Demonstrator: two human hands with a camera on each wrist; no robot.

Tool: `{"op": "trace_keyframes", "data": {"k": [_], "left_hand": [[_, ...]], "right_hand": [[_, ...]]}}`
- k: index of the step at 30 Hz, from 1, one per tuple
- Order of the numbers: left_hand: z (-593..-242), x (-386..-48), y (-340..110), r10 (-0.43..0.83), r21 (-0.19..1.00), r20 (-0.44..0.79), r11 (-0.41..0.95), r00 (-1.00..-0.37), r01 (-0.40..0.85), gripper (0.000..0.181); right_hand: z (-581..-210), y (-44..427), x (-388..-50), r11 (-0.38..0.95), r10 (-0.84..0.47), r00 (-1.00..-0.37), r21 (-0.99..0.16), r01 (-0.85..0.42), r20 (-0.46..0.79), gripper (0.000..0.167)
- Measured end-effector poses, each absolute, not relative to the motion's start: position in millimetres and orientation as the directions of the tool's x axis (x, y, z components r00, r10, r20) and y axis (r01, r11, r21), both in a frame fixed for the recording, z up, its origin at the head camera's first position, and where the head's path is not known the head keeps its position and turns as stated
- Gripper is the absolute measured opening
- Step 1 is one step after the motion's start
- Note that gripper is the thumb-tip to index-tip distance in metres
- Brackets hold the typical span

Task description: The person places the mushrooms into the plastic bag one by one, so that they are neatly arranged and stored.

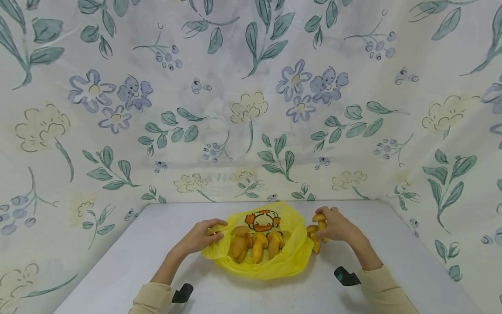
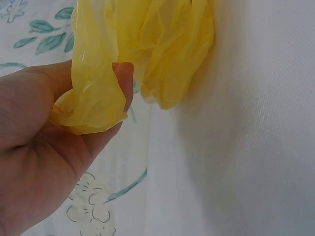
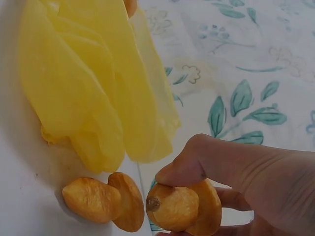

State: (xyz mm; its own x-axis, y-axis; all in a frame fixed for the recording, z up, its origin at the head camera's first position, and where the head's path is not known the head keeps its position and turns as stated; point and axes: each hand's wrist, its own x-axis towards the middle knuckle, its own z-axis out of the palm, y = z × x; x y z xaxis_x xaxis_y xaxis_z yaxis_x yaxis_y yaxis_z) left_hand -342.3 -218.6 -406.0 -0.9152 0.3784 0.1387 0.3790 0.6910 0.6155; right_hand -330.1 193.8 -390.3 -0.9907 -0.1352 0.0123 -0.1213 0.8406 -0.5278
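A thin yellow plastic bag with a cartoon print lies spread open in the middle of the table. Several yellow-brown mushrooms are gathered in its mouth. My left hand holds the bag's left edge; crumpled film hangs between thumb and fingers in the left wrist view. Right of the bag, my right hand grips a mushroom, its stem end toward the right wrist camera. Another mushroom lies on the table between that one and the bag.
The white table reaches back to a hanging cloth printed with flowers and leaves. A dark wrist camera mount sits by the left sleeve, and another mount by the right sleeve.
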Motion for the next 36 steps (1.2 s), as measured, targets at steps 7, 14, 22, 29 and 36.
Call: {"op": "trace_keyframes", "data": {"k": [7, 14, 22, 29, 36], "left_hand": [[-407.2, -342.9, -219.5, 0.383, 0.616, 0.137, 0.689, -0.913, 0.382, 0.032], [-407.3, -342.8, -219.6, 0.373, 0.63, 0.124, 0.686, -0.919, 0.363, 0.033], [-407.0, -342.5, -217.8, 0.373, 0.629, 0.122, 0.688, -0.92, 0.362, 0.033], [-407.0, -344.2, -218.2, 0.363, 0.623, 0.125, 0.696, -0.923, 0.358, 0.032], [-407.6, -343.8, -218.6, 0.363, 0.624, 0.126, 0.695, -0.923, 0.358, 0.032]], "right_hand": [[-386.3, 188.9, -329.6, 0.837, -0.141, -0.99, -0.531, -0.132, 0.025, 0.065], [-380.2, 182.7, -329.8, 0.823, -0.168, -0.984, -0.542, -0.171, 0.055, 0.064], [-373.5, 170.8, -331.0, 0.807, -0.199, -0.976, -0.55, -0.214, 0.088, 0.065], [-363.0, 160.1, -330.4, 0.783, -0.219, -0.97, -0.574, -0.241, 0.109, 0.066], [-361.6, 149.3, -332.9, 0.783, -0.216, -0.972, -0.578, -0.23, 0.095, 0.064]]}}
